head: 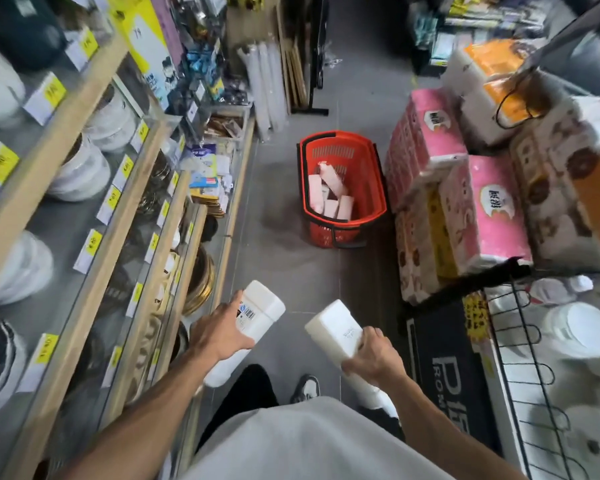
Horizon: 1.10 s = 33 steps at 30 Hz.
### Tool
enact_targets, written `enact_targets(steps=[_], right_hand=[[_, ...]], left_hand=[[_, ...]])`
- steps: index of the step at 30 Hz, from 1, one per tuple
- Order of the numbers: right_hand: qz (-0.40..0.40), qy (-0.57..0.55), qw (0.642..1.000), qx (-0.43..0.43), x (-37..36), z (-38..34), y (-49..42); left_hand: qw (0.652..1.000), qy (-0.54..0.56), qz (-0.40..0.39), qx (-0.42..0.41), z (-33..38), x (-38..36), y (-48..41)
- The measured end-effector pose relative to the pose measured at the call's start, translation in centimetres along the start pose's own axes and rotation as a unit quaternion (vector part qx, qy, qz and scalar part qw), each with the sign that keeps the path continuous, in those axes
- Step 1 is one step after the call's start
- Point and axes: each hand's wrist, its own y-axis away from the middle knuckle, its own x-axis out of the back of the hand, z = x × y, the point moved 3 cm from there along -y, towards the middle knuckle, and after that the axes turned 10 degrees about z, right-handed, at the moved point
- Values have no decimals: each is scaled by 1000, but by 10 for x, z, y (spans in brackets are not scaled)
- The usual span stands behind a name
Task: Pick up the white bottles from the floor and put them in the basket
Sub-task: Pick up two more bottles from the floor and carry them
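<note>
My left hand (219,332) grips a white bottle (262,308) with a barcode label, held above the grey floor. My right hand (374,356) holds a second white bottle (335,325), tilted with its flat end pointing forward. A red plastic basket (368,168) stands on the floor ahead in the aisle, well beyond both hands. Several white bottles (329,194) lie inside it, looking pinkish from the red walls.
Wooden shelves (94,209) with bowls and yellow price tags run along the left. Stacked pink and brown tissue packs (465,202) line the right, with a black wire rack (520,327) of white dishes nearer me. My shoe (307,388) is on the grey tile floor.
</note>
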Motion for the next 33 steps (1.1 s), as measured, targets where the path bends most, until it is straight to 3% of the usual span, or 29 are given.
enact_targets(steps=[15,25,33], right_hand=[[14,-16,999,-47,49,-108,-113],[18,-30,992,-120,74,-93,-175],[2,-48,993,-112,107,-86,-274]], left_hand=[[996,-44,-69,-42,-14,45,-160],[987,-97,-103,-77,9,66,-256],[987,-110,-104,-58,58,90,-338]])
